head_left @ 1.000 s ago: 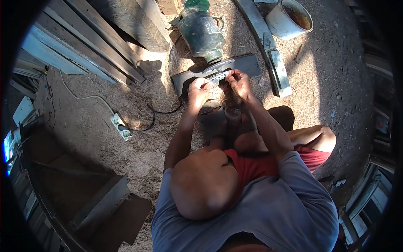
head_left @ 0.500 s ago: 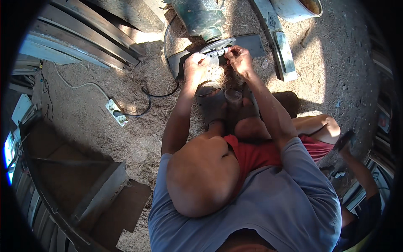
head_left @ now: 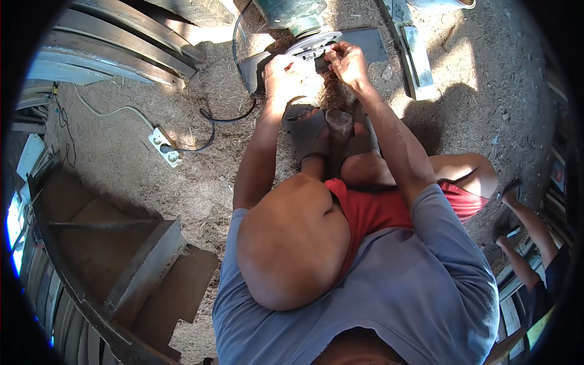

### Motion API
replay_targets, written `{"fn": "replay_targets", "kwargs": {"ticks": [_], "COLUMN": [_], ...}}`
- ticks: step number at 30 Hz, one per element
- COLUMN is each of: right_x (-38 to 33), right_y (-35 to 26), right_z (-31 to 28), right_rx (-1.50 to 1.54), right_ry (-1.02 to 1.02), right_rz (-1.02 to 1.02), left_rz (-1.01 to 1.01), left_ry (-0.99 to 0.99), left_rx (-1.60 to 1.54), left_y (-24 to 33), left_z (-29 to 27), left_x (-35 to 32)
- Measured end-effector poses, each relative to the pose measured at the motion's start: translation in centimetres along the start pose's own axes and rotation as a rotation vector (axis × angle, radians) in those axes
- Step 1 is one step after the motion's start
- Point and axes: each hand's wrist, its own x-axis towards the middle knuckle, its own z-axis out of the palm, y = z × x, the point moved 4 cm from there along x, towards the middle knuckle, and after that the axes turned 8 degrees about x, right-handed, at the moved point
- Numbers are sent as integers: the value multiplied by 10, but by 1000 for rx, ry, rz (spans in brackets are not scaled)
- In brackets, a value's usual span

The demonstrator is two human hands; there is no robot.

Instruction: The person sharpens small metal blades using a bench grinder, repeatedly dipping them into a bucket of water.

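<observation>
A small flat pale metal piece with dark slots lies between my two hands, close against a thin grey disc. The disc sits at the front end of a green motor-like machine. My left hand is closed at the piece's left end, with its fingertips partly hidden and washed out by sunlight. My right hand pinches the right end between thumb and fingers. Between my sandalled feet stands a small cup-like container, below my hands.
A dark cable runs from the machine to a white power strip. Long boards lie at upper left, a metal bar at upper right. A rusty metal frame fills the lower left. Another person's limbs show at right.
The whole view has shifted, so the disc, hands and machine appear slightly higher. Both hands stay at the disc with the metal piece. The other person at right has moved.
</observation>
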Motion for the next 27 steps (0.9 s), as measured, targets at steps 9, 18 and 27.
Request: {"fn": "replay_targets", "kwargs": {"ticks": [9,18,27], "right_x": [9,6,7], "right_y": [4,3,3], "right_z": [-1,0,5], "right_rx": [-99,65,53], "right_ry": [-13,-6,2], "right_rz": [-78,8,27], "left_rz": [23,-179,-64], "left_ry": [-31,-43,-111], "left_rx": [149,0,317], "left_y": [3,34,33], "left_z": [-1,-14,-16], "left_x": [1,-5,1]}}
